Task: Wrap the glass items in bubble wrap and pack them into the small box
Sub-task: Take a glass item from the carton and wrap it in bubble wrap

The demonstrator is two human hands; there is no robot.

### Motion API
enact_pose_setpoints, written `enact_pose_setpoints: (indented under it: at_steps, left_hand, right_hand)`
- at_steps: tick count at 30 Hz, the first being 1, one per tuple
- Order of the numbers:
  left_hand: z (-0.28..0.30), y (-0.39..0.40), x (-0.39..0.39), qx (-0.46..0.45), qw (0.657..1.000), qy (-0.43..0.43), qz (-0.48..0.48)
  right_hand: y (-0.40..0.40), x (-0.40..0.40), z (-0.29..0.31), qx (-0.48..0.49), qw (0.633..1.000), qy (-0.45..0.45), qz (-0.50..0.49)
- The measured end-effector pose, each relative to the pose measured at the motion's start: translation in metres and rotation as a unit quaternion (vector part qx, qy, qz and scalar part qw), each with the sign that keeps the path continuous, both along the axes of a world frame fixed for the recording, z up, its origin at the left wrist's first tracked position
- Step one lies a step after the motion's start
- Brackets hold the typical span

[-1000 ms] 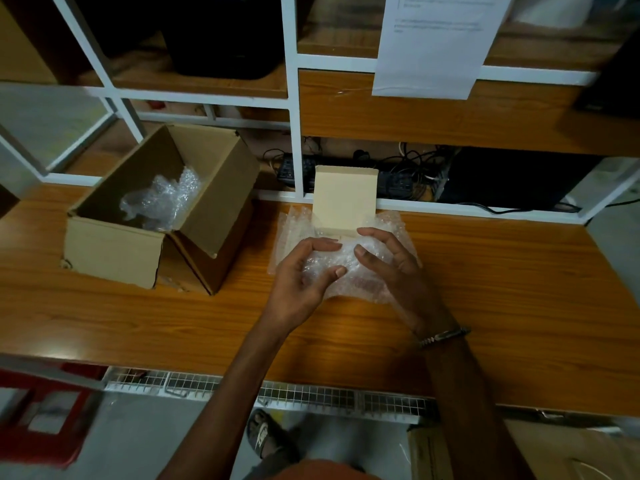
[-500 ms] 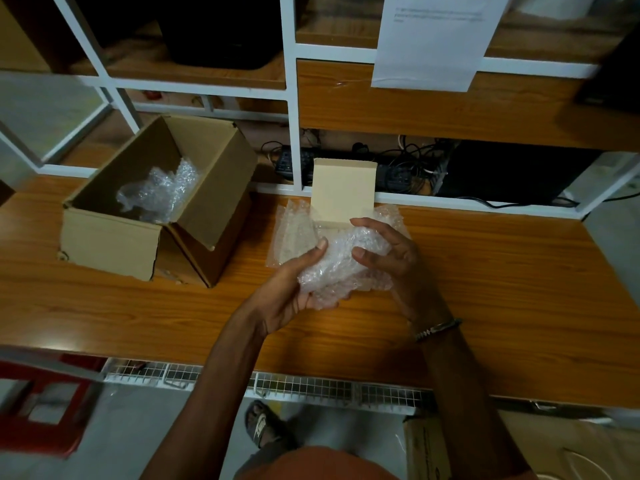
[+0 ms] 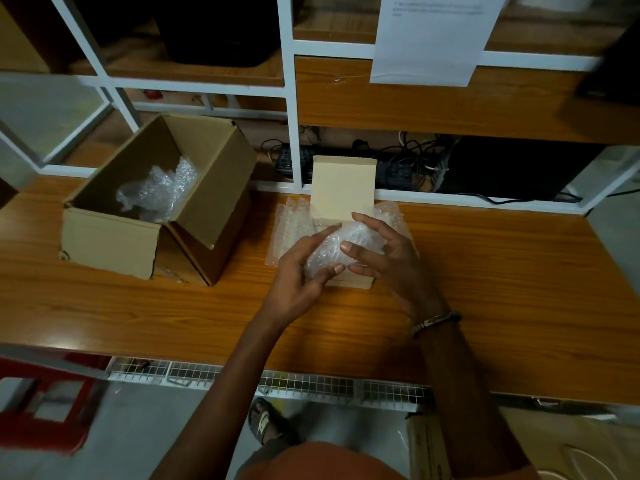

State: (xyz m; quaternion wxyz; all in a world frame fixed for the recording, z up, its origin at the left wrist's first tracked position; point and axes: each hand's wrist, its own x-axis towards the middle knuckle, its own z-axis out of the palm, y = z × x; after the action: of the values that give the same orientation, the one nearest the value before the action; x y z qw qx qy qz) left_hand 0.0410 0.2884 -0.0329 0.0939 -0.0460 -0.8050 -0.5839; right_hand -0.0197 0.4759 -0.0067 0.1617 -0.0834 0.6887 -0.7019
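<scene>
Both grips clamp one bubble-wrapped bundle (image 3: 341, 252) w/ curled fingers: left hand (image 3: 299, 271) holds its near-left side, thumb up along the wrap; right hand (image 3: 382, 259) covers the right side, fingertips pressed into the top. What's inside the wrap can't be made out. Bundle is held just above the small box (image 3: 356, 281), whose pale lid (image 3: 343, 188) stands upright behind the hands; only the box's front edge shows under the bundle. Can't tell if bundle touches the box. Loose bubble wrap sheet (image 3: 287, 225) lies flat on the bench (image 3: 502, 289) under & around the small box, spreading left and right of it. Right wrist wears a metal bracelet (image 3: 436, 322).

Left on the bench, well apart from the hands: big open carton (image 3: 110, 237), flaps splayed, w/ another wad of wrap (image 3: 157, 192) inside. Behind the bench a white-framed shelf (image 3: 289, 98) w/ wood boards; power strip & tangled cables (image 3: 408, 164) on its lowest level behind the lid. White paper (image 3: 429, 36) hangs from an upper board. Below bench edge: wire mesh tray (image 3: 304, 381), sandalled foot (image 3: 265, 422) on the floor, red stool (image 3: 45, 407) at far left.
</scene>
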Motion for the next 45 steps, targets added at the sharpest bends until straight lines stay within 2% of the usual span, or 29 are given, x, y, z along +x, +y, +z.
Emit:
enact_pose_setpoints:
  at_steps: [2,5,7,9,12,15,17,22,28,30,32,33,35,37,41,43,45]
  left_hand:
    - [-0.002,-0.003,-0.002,-0.025,1.0,-0.012,-0.01]
    - [0.012,-0.004,0.002,0.039,0.994,-0.091,-0.051]
    - [0.013,-0.002,0.005,0.101,0.981,-0.157,-0.049]
    - [0.004,0.002,0.009,0.123,0.972,-0.192,-0.05]
    - [-0.015,0.016,0.019,0.153,0.971,-0.181,-0.032]
    - [-0.033,0.039,0.029,0.225,0.96,-0.164,0.033]
    - [-0.046,0.052,0.032,0.232,0.958,-0.145,0.087]
    - [-0.056,0.05,0.03,0.152,0.969,-0.101,0.166]
    - [-0.047,0.004,-0.016,0.053,0.989,-0.092,0.102]
    - [-0.044,-0.011,-0.036,-0.056,0.985,-0.067,0.152]
    - [-0.051,-0.026,-0.055,-0.208,0.954,-0.046,0.212]
    - [-0.057,-0.033,-0.063,-0.274,0.935,-0.063,0.214]
    - [-0.073,-0.046,-0.074,-0.342,0.911,-0.112,0.199]
    - [-0.089,-0.057,-0.079,-0.34,0.91,-0.136,0.195]
    - [-0.102,-0.066,-0.085,-0.182,0.946,-0.187,0.19]
    - [-0.104,-0.07,-0.087,-0.141,0.955,-0.183,0.185]
    - [-0.105,-0.074,-0.088,-0.12,0.96,-0.165,0.189]
  right_hand:
    - [0.004,-0.002,-0.003,0.0,1.0,-0.007,0.007]
    - [0.014,-0.004,-0.006,-0.003,0.999,-0.013,0.029]
    - [0.022,-0.003,-0.007,-0.009,0.999,-0.033,0.04]
    - [0.03,0.001,-0.014,-0.011,0.997,-0.056,0.052]
    - [0.04,0.011,-0.029,-0.007,0.995,-0.086,0.04]
    - [0.042,0.02,-0.047,-0.029,0.991,-0.13,0.005]
    - [0.037,0.024,-0.055,-0.013,0.989,-0.15,0.006]
    - [0.008,0.015,-0.06,0.002,0.984,-0.18,0.021]
    - [-0.021,-0.032,-0.052,0.024,0.988,-0.154,-0.015]
    - [-0.027,-0.055,-0.046,0.049,0.989,-0.136,-0.025]
    - [-0.036,-0.082,-0.05,0.121,0.988,-0.092,-0.037]
    - [-0.042,-0.094,-0.052,0.173,0.982,-0.063,-0.042]
    - [-0.057,-0.113,-0.056,0.283,0.959,-0.003,-0.029]
    - [-0.073,-0.127,-0.06,0.347,0.937,0.028,0.002]
    - [-0.109,-0.141,-0.087,0.426,0.898,0.024,0.108]
    - [-0.119,-0.143,-0.113,0.436,0.893,0.005,0.111]
    - [-0.12,-0.144,-0.146,0.408,0.91,0.004,0.071]
